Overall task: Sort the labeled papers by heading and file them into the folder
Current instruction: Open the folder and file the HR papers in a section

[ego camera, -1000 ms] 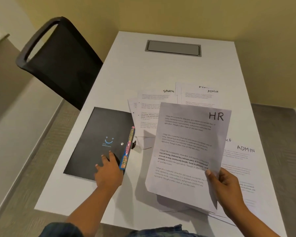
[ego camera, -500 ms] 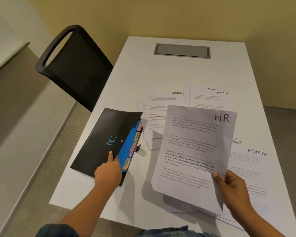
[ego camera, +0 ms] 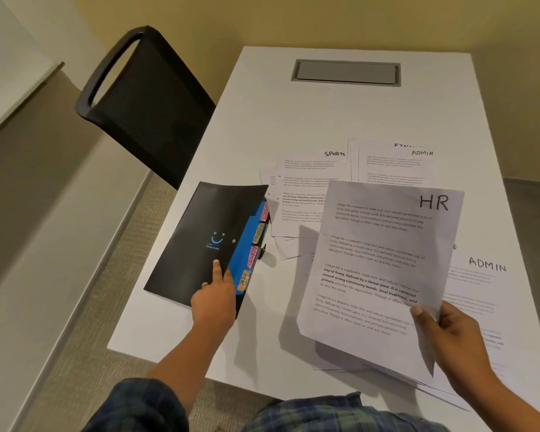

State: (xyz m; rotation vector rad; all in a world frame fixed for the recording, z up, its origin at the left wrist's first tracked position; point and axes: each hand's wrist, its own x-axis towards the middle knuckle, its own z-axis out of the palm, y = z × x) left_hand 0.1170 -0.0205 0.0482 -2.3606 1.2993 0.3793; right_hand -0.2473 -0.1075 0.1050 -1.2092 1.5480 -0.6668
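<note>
A black folder (ego camera: 197,232) lies on the white table (ego camera: 262,120) at the left. My left hand (ego camera: 214,302) grips its front cover at the near right edge and holds it lifted, showing a blue divider (ego camera: 245,260) with coloured index tabs. My right hand (ego camera: 452,335) pinches a stack of sheets by the lower right corner, raised above the table; the top sheet (ego camera: 378,269) is headed HR. Loose papers lie beyond: one headed SPORTS (ego camera: 309,182), one headed ADMIN (ego camera: 393,166), and another ADMIN sheet (ego camera: 480,285) at the right.
A black mesh chair (ego camera: 144,98) stands at the table's left side. A grey cable hatch (ego camera: 346,72) is set into the far end of the table. A yellow wall rises behind it.
My left hand has raised the folder's cover, which lay flat a second ago, and the blue divider and tabs now show. The HR stack stays held in my right hand.
</note>
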